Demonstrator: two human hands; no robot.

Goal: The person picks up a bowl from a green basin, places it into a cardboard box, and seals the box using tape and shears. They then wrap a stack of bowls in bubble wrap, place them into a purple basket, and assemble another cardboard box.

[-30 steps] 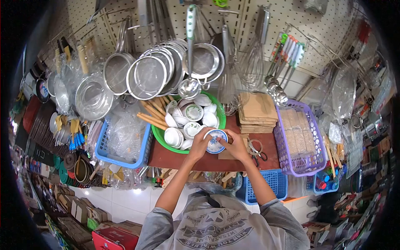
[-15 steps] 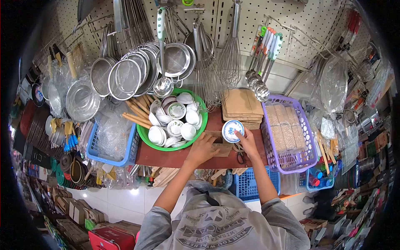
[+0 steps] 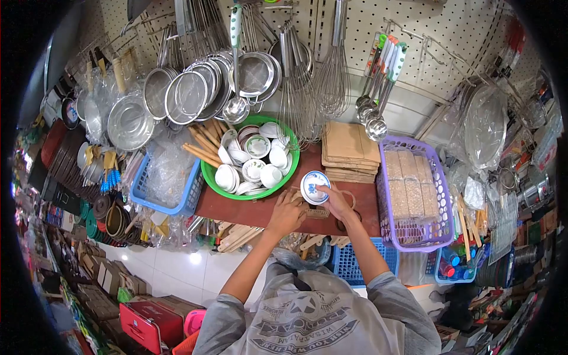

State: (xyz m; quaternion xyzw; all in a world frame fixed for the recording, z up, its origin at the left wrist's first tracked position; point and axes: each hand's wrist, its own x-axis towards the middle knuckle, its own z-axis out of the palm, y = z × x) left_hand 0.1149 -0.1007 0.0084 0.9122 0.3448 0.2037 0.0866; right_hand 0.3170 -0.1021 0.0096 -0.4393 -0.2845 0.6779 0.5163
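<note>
My right hand grips a small white bowl with a blue pattern, thumb over its inside. The bowl is tilted above the red-brown table. Close on its left, my left hand has its fingers curled at a piece of brown cardboard, which lies partly under the bowl. A loop of brown string shows beside my right hand. The dark handle of a pair of scissors is partly hidden under my right wrist.
A green basin of small bowls and wooden-handled tools stands left, beside a blue basket. Stacked brown paper and a purple basket of wrapped packs stand right. Strainers, whisks and ladles hang low ahead.
My right hand has brought the bowl left, closer to my left hand, and tilted it. The cardboard is now more covered, and the string loop shows. The camera view has shifted slightly.
</note>
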